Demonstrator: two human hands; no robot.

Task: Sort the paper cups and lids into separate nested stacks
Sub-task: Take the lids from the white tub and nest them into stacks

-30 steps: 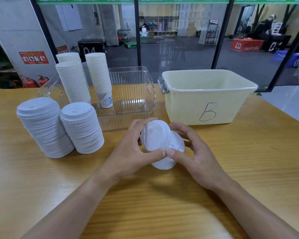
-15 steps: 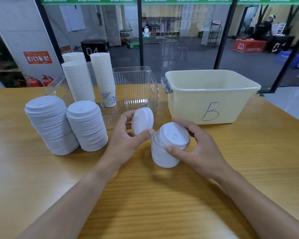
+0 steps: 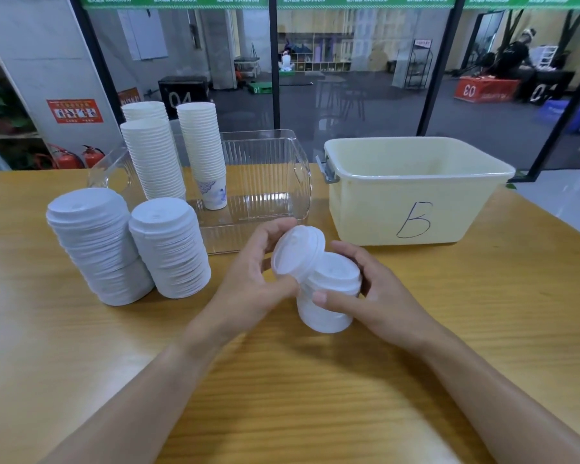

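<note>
While a short nested stack of white plastic lids point(image 3: 329, 296) is gripped on the wooden table point(image 3: 81, 346), a single white plastic lid point(image 3: 297, 251) is held tilted against its top.

The single lid is pinched by the left hand point(image 3: 252, 279), thumb below and fingers curled over its far rim; the short stack is clasped by the right hand point(image 3: 379, 296), thumb in front and fingers wrapped behind. Two taller white lid stacks point(image 3: 131, 246) are seen at nine o'clock from the hands. Three nested white paper cup stacks point(image 3: 171, 152) are set in a clear plastic bin point(image 3: 268, 182) at eleven o'clock. A pale yellow plastic tub marked B point(image 3: 416, 195) is placed at one o'clock.
</note>
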